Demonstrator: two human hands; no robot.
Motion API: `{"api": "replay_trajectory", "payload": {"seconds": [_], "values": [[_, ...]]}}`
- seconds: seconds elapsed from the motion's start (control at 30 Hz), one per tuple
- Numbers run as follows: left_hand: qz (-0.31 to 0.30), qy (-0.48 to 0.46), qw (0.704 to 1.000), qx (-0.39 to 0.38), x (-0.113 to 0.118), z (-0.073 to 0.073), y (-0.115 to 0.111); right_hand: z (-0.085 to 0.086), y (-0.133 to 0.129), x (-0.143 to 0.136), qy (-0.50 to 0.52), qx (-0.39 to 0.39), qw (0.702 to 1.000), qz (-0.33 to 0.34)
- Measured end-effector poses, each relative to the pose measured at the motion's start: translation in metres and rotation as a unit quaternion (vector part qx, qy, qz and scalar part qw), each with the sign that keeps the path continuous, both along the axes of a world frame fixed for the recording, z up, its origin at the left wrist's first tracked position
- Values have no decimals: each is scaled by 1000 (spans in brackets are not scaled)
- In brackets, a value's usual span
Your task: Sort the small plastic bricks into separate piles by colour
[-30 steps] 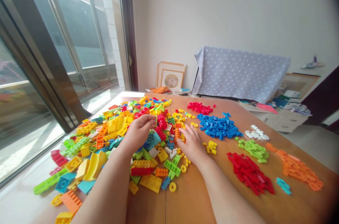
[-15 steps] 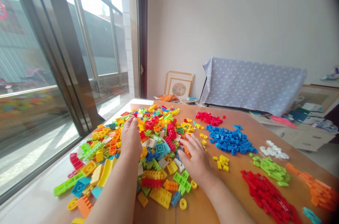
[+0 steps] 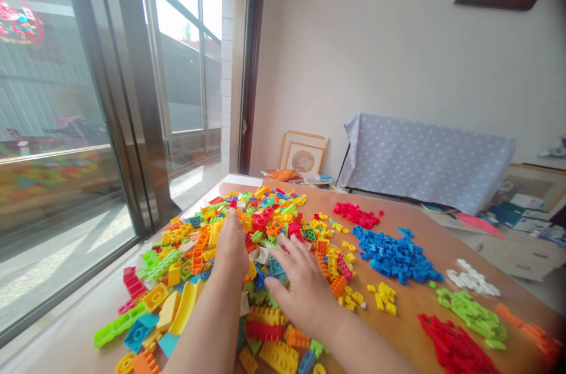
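Observation:
My left hand (image 3: pixel 233 250) reaches into the mixed heap of toy building bricks (image 3: pixel 260 220). Its fingers point away from me and are mostly hidden behind the back of the hand, so a hold cannot be made out. A yellow brick (image 3: pixel 215 234) lies right beside it. Over the heap's right side is my right hand (image 3: pixel 303 282), fingers spread and slightly bent, with nothing visible in them. Just past its fingertips lie red bricks and a green brick (image 3: pixel 310 235). Nearer me are a red brick (image 3: pixel 265 330) and a flat yellow brick (image 3: pixel 279 357).
Sorted piles lie to the right on the wooden table (image 3: pixel 398 321): blue pieces (image 3: pixel 393 253), dark red pieces (image 3: pixel 356 215), yellow pieces (image 3: pixel 384 297), white pieces (image 3: pixel 473 278), green pieces (image 3: pixel 473 315), red pieces (image 3: pixel 455 344) and orange pieces (image 3: pixel 530 330). A glass window (image 3: pixel 48 114) borders the left.
My right hand has moved left over the heap, uncovering orange, yellow and red bricks at its right. My left hand's fingers are now more hidden. The view has tilted up, showing a wall clock.

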State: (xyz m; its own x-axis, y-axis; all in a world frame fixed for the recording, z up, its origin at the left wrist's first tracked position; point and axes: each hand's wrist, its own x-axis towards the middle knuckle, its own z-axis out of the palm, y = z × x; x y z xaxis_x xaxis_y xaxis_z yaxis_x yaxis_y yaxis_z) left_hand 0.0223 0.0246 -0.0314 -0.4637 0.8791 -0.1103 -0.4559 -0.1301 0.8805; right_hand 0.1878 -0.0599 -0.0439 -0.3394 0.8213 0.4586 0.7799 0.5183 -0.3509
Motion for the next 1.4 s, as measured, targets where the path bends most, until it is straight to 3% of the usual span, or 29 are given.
{"api": "replay_trajectory", "payload": {"seconds": [0.17, 0.37, 0.73, 1.17, 1.4], "values": [[-24, -65, 997, -20, -2, 1, 2, 5, 18, -30, -16, -1, 999, 29], [-43, -127, 990, -34, -10, 9, -2, -1, 31, -35, -15, -13, 998, 59], [26, -150, 988, -38, -17, 6, 0, -13, 58, -30, -50, 21, 998, 21], [22, -137, 989, -43, -19, 7, 0, -29, 170, 5, -45, 26, 999, -11], [21, -118, 991, -57, -18, 8, 0, -25, 203, 11, -44, 0, 999, -27]]}}
